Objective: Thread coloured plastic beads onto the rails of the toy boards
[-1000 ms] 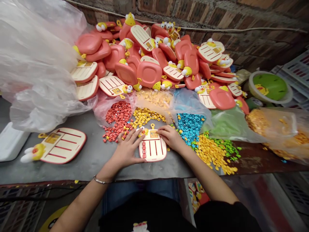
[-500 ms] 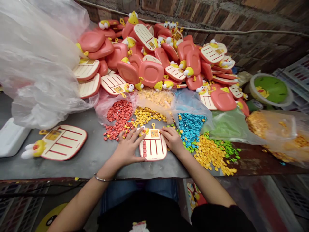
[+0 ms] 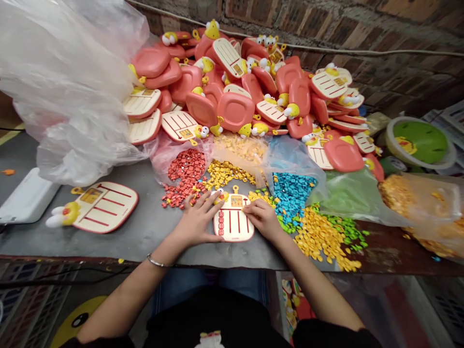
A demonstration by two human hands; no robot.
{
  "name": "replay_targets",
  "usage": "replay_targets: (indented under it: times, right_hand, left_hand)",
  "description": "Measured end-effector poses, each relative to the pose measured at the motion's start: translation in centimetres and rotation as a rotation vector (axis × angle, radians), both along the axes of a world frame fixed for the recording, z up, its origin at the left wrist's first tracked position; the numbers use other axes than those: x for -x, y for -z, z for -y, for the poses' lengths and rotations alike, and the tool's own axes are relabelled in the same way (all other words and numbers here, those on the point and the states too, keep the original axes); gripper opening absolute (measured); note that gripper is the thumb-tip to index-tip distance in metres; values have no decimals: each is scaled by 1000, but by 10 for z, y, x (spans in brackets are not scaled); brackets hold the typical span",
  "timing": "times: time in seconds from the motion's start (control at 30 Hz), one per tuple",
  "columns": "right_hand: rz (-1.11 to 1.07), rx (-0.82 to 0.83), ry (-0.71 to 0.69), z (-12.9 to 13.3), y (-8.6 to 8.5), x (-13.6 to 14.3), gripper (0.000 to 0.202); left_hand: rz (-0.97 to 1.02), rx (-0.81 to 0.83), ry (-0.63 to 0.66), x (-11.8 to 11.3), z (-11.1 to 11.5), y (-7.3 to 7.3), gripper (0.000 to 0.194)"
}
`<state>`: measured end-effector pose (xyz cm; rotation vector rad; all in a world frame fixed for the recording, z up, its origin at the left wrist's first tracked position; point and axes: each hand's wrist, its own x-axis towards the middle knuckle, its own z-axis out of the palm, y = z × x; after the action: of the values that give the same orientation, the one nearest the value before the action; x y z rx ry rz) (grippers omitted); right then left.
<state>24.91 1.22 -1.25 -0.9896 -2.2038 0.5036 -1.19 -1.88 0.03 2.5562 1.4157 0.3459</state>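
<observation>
A small cream board [image 3: 236, 232] with a red rim and slots lies flat on the table in front of me. Several red pieces fill its leftmost slot, and a yellow duck head with white eyes is at its top left. My left hand [image 3: 197, 221] grips the board's left side, thumb at the lower corner and fingers spread over the duck head. My right hand [image 3: 264, 218] is over the board's upper right, its thumb and fingertips pinched together near the slot ends. What they pinch is hidden.
A second board [image 3: 105, 208] lies at left by a white box [image 3: 27, 198]. Behind are loose red [image 3: 185, 169], yellow [image 3: 313, 232], blue [image 3: 292, 193] and green [image 3: 350, 229] pieces. A heap of boards [image 3: 235, 111] rises against the brick wall, beside plastic bags [image 3: 72, 96].
My right hand has moved inward from the board's upper right edge onto its surface. The left hand keeps its hold. The whole view has shifted slightly.
</observation>
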Motion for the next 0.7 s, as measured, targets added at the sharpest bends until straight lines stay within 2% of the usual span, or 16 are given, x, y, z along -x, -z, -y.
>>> replay_targets:
  times: [0.2,0.33,0.43,0.57,0.7]
  right_hand:
    - [-6,9,-98,-6,3,31,20]
    - [-9,8,-116,-7,2,36,20]
    - [-9,40,-224,-8,-2,35,19]
    - [-15,180,-333,-11,-13,29,16]
    - [2,395,-391,-25,-24,23,25]
  left_hand:
    - [7,-3,-4,0,0,1,95]
    - [12,1,-6,0,-1,1,95]
    - [12,-5,-7,0,0,0,94]
    - [11,-14,4,1,1,1,93]
    - [12,2,18,0,1,1,93]
